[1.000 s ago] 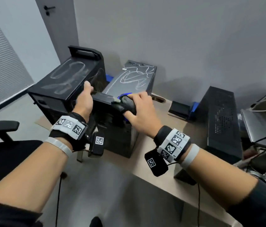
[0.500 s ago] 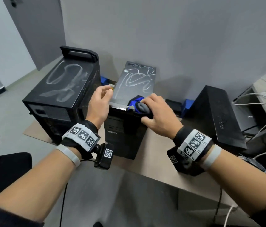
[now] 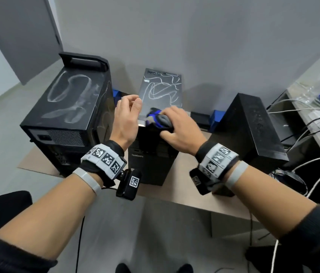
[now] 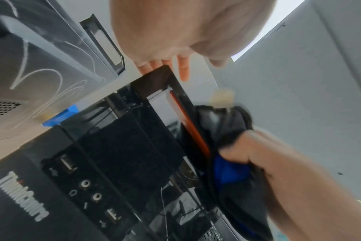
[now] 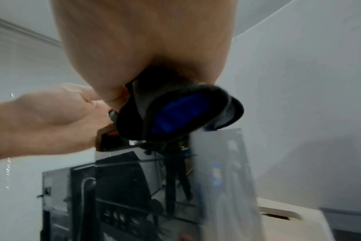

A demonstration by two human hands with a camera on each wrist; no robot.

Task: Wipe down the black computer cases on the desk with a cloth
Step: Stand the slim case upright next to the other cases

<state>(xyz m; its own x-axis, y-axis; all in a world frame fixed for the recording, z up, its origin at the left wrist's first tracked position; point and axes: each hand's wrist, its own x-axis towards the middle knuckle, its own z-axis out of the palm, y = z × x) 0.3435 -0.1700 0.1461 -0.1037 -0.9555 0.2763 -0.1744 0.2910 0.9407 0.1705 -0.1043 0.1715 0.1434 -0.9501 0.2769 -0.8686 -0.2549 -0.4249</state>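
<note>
Three black computer cases stand on the beige desk (image 3: 184, 198). The large left case (image 3: 70, 107) and the middle case's top (image 3: 161, 89) carry white dust streaks; the right case (image 3: 253, 131) is plain. My right hand (image 3: 180, 129) grips a bunched grey and blue cloth (image 3: 160, 120) against the front top edge of the middle ThinkCentre case (image 3: 151, 166). My left hand (image 3: 127, 115) hovers loosely curled at that case's front left corner, holding nothing. In the left wrist view its fingers (image 4: 165, 63) lie at the case's corner (image 4: 159, 76). The right wrist view has the cloth (image 5: 175, 110) under my palm.
A grey wall stands close behind the cases. Cables (image 3: 302, 138) trail from the right case to a second desk (image 3: 316, 107) at the right. A small black box (image 3: 200, 117) and blue items (image 3: 117, 94) sit behind the cases. A black chair (image 3: 1, 209) is at lower left.
My left hand has let go of the middle case's front left edge and lifted, fingers loosening. My right hand has kept the cloth at the case's front top edge. My head has shifted.
</note>
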